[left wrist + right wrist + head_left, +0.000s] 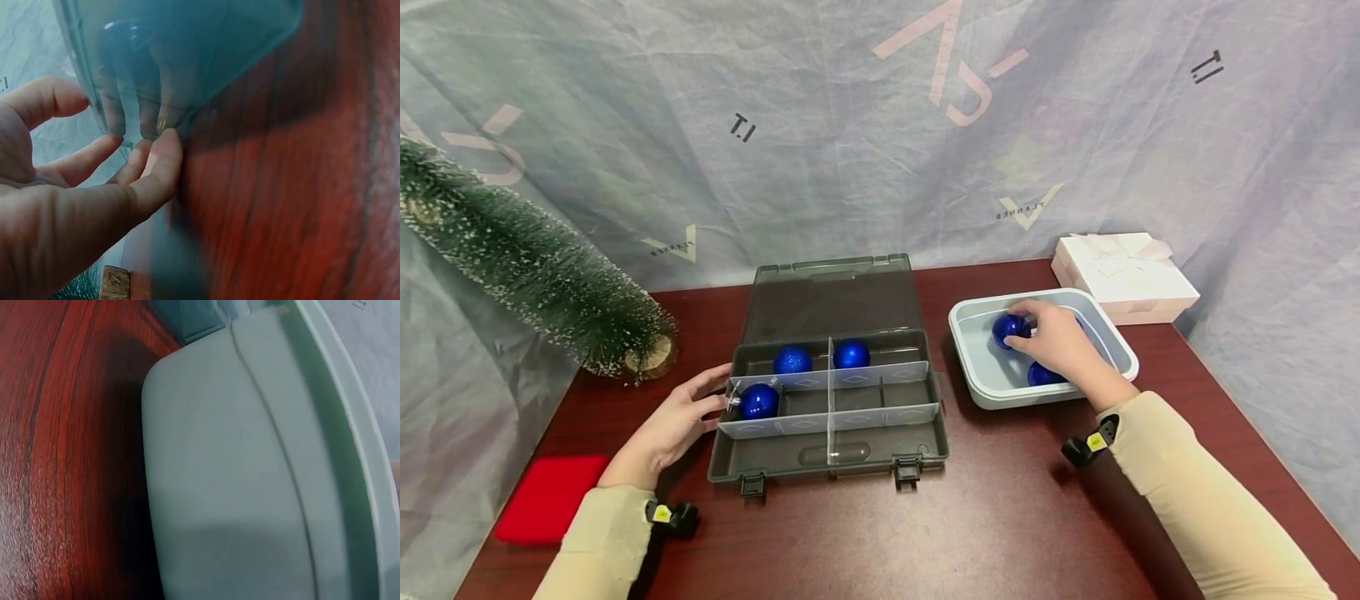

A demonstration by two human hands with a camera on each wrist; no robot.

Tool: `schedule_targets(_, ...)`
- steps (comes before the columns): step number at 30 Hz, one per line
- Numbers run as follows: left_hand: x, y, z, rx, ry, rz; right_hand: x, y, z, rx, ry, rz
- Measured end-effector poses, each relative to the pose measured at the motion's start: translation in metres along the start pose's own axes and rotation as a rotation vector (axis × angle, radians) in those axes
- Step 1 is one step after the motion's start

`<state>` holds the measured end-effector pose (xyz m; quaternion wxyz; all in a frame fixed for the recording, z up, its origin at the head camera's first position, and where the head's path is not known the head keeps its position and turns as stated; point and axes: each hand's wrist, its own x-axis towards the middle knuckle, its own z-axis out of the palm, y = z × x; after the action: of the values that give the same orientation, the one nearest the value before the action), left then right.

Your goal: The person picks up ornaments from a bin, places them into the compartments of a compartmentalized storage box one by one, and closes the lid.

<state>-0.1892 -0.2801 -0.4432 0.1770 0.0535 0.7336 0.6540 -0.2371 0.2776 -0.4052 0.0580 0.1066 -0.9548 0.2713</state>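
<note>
My right hand (1060, 337) pinches a shiny blue bauble (1011, 332) between thumb and fingers, inside a pale grey-blue basin (973, 367). Another blue bauble (1043, 375) lies partly hidden beneath that hand. To the left, an open smoky plastic organizer box (760, 450) has clear dividers. A glittery blue bauble (792, 361) and a smooth one (852, 354) sit in its back row, and a shiny one (759, 402) in the middle row at left. The fingers of my left hand (94, 169) rest against the box's left side wall.
A small frosted artificial tree (542, 275) on a wooden base leans in at far left. Below it lies a red cloth-like item (550, 500). A white gift box (1123, 275) with a bow stands behind the basin, before a printed grey cloth backdrop (820, 183).
</note>
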Motion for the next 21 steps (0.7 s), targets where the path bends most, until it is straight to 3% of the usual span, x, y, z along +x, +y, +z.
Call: schedule_targets(21,0.001,-0.001,0.000,0.004,-0.003,0.002,-0.006,-0.043,-0.007,0.068,0.161,-0.148)
